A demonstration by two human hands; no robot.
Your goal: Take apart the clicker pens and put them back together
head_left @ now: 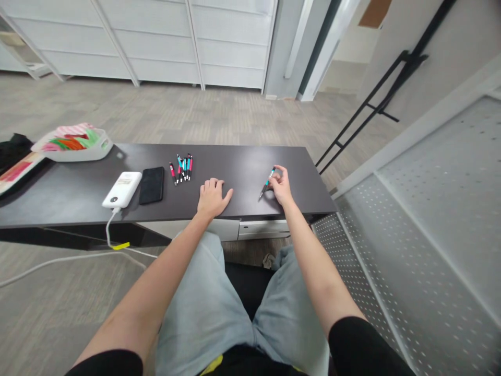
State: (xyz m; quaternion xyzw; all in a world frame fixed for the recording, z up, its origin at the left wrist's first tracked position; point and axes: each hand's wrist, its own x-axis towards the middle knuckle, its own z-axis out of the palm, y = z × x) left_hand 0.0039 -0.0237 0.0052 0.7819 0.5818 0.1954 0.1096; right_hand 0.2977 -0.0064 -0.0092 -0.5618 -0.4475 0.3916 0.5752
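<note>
Probably light, stiff and slightly slick, the slim teal-and-black pen (pixel 266 184) slants over the right part of the dark rectangular tabletop (pixel 238 164), its upper barrel, a sensible hold, pinched by the right hand's (pixel 281 188) fingers, while the left hand (pixel 211 198) rests palm down, grasping nothing.

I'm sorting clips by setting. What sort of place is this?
Probably an office or similar indoor workspace: there's a dark desk, a carpet-like floor in muted tones, and a row of white storage units beyond.
</note>
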